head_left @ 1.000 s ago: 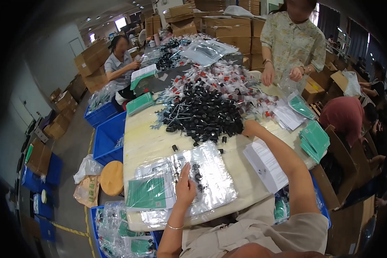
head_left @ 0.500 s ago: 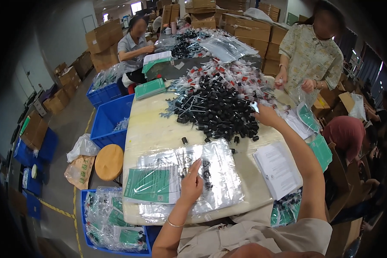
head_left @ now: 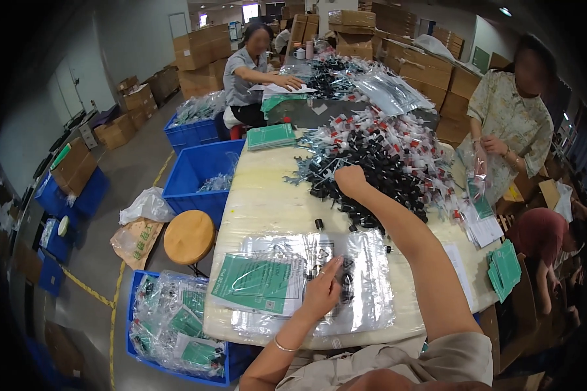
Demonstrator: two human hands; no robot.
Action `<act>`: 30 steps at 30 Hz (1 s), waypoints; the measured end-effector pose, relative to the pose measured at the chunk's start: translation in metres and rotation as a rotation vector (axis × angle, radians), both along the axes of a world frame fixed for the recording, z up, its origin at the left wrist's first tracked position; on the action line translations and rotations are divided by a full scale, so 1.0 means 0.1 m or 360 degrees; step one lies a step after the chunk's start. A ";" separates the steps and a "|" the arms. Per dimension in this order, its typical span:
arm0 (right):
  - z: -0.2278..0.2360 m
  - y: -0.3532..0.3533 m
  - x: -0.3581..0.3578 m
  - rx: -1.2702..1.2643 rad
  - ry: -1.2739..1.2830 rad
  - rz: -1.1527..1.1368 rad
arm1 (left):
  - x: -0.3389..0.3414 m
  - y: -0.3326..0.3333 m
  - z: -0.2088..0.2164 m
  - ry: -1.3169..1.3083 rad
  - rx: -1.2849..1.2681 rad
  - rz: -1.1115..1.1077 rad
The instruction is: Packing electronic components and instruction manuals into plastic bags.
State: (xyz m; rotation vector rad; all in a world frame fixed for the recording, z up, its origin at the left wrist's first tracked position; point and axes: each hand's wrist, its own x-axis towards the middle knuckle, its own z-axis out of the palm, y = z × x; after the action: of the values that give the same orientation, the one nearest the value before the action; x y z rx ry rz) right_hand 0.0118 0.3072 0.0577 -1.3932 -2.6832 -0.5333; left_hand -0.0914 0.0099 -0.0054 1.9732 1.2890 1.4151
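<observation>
My left hand (head_left: 323,287) rests on a stack of clear plastic bags (head_left: 365,287), fingers stretched out. Beside it, a green-and-white leaflet (head_left: 254,283) lies on the bags' left part; whether it is inside one is unclear. My right hand (head_left: 351,181) reaches into the near left side of the parts pile, its fingers curled and their tips hidden. Silver open-end wrenches (head_left: 300,171) lie left of it, black caps (head_left: 398,173) to its right. Whatever it grips cannot be made out. Small bagged parts with red and white pieces (head_left: 404,130) cover the pile's far side.
Green booklets (head_left: 270,136) are stacked at the table's far left; more (head_left: 504,270) hang over the right edge. Blue bins (head_left: 199,176) and a round wooden stool (head_left: 189,238) line the left side. One person sits across; another stands at right, holding a clear bag.
My right hand has moved left across the pile to the wrenches; the wrench seen at its fingers before no longer shows. My left hand stays on the bags. The view has shifted.
</observation>
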 end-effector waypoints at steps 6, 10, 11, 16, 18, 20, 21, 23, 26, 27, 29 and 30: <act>0.58 -0.49 0.25 -0.0093 0.0861 0.0001 | -0.01 -0.01 0.05 -0.0061 -0.0080 -0.0043; 0.87 -1.22 0.47 -0.0694 0.1301 0.0236 | -0.08 0.00 -0.11 -0.0153 -0.0113 -0.0016; 0.86 -1.41 0.57 -0.0769 0.1371 0.0307 | -0.07 0.01 -0.06 -0.0157 -0.0118 -0.0020; 1.02 -2.36 0.89 -0.1111 0.1201 0.0268 | -0.11 -0.03 0.37 0.0112 -0.0208 0.0122; 0.93 -2.53 0.99 -0.1360 0.1206 0.0208 | -0.08 -0.07 0.64 0.0501 -0.0116 0.0220; 0.78 -2.62 1.02 -0.1642 0.1378 0.0127 | 0.04 -0.17 0.96 0.0703 -0.0237 0.0207; 0.71 -2.63 1.04 -0.1914 0.1532 0.0042 | 0.11 -0.19 1.06 0.0889 -0.0347 0.0195; 0.61 -2.65 1.02 -0.2131 0.1667 -0.0100 | 0.20 -0.22 1.04 0.0956 -0.0205 0.0152; 0.43 -2.68 0.83 -0.2643 0.2020 -0.0251 | 0.27 -0.27 0.99 0.1017 -0.0153 0.0152; 0.35 -2.66 0.77 -0.2711 0.2072 -0.0275 | 0.29 -0.28 1.01 0.1036 -0.0111 0.0083; 0.28 -2.63 0.58 -0.2900 0.2109 -0.0228 | 0.26 -0.36 1.13 0.1039 -0.0322 0.0251; 0.11 -2.55 0.53 -0.3088 0.2091 -0.0044 | 0.29 -0.37 1.17 0.1070 -0.0282 0.0196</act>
State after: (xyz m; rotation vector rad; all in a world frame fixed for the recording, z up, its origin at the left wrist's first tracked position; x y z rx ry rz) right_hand 0.0653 0.0527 0.0687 -0.8861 -1.3125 2.4370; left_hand -0.0628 -0.0269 0.1118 2.3646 1.7592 0.6466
